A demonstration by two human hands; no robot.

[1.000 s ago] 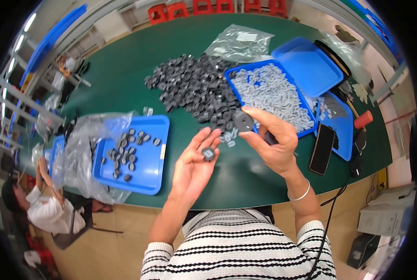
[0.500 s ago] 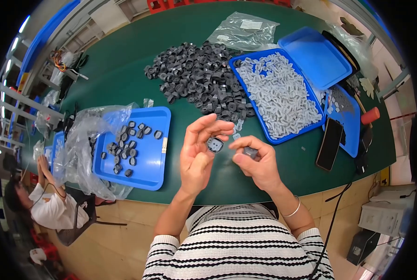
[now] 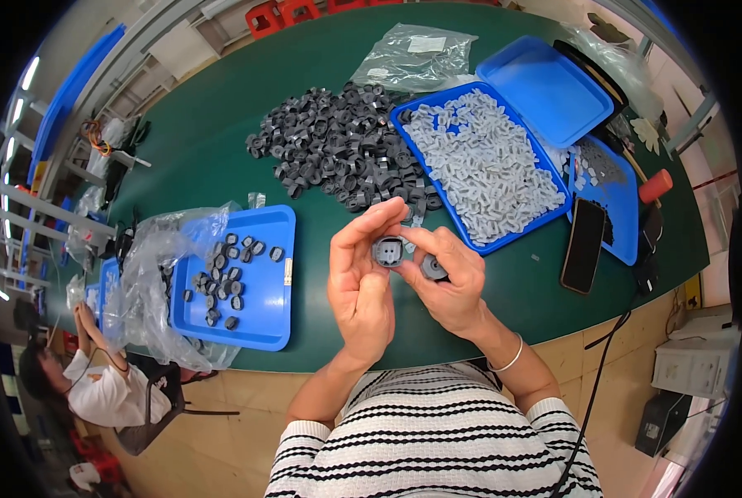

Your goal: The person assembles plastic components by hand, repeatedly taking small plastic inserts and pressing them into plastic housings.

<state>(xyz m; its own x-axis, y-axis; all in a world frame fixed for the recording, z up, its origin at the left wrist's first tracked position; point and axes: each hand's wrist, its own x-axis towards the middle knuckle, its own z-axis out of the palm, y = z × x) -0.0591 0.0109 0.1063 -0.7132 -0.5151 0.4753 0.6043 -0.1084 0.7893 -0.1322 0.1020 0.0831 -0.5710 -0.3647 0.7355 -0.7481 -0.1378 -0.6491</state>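
Head view — left fingers (image 3: 366, 226) clasping grey socket (image 3: 388, 251), right fingers (image 3: 440, 245) curled round second piece (image 3: 433, 266)

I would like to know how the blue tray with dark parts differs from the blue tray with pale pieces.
The left tray holds scattered dark parts, with much bare bottom showing; the right tray is mostly covered by pale pieces. The left tray sits close to the person's edge of the table; the right tray lies farther back. Both are blue, with raised rims.
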